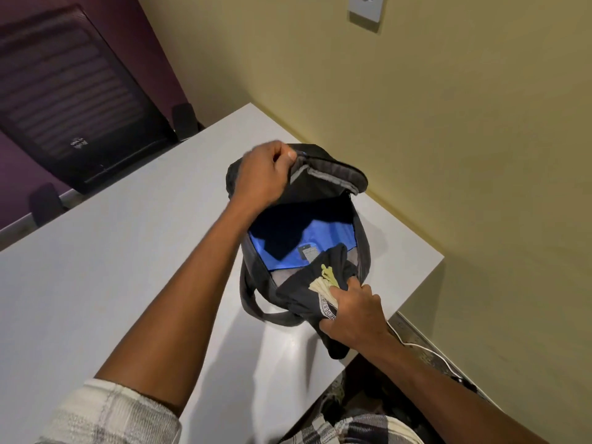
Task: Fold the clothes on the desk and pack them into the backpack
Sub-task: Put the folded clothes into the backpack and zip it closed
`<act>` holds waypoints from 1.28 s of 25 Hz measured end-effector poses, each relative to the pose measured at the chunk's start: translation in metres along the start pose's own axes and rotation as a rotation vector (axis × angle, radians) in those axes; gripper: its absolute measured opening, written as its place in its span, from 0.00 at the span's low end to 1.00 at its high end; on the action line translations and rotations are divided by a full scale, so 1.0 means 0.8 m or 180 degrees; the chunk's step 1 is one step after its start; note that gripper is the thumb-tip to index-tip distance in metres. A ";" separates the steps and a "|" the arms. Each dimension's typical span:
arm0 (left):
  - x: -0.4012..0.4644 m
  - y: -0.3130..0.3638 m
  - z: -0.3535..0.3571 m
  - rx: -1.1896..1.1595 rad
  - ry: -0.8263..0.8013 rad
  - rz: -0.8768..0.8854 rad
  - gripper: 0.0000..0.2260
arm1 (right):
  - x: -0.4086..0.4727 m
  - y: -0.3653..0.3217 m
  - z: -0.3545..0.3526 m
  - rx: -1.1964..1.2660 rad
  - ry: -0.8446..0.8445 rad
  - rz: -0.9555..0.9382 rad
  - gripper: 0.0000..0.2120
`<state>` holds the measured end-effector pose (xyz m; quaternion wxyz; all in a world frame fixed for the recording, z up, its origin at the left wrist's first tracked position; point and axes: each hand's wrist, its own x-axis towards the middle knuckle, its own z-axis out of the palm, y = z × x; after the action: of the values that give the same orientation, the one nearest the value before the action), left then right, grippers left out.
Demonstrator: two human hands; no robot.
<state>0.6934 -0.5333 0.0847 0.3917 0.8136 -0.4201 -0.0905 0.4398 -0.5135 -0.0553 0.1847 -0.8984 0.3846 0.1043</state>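
Over the open backpack (301, 219), left hand (262, 177) pinching its flap, right hand (355, 310) gripping dark folded clothes (307, 293).

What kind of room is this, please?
Probably an office or study room: a plain white desk stands against a yellow wall, a black mesh office chair sits behind it, and a wall plate shows above.

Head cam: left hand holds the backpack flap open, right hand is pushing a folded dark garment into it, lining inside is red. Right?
Not quite. The head view shows the lining is blue, not red. The rest stands: the left hand holds the flap of the backpack open, and the right hand is pushing the folded dark garment into it.
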 end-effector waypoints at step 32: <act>0.045 0.000 -0.016 0.0249 -0.0575 0.0156 0.09 | 0.197 -0.081 0.029 0.0177 -0.0305 -0.1003 0.29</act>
<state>0.7223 -0.5529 0.0999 0.3223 0.8062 -0.4767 -0.1374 0.5934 -0.5658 -0.1121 0.2416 -0.9361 0.2324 0.1061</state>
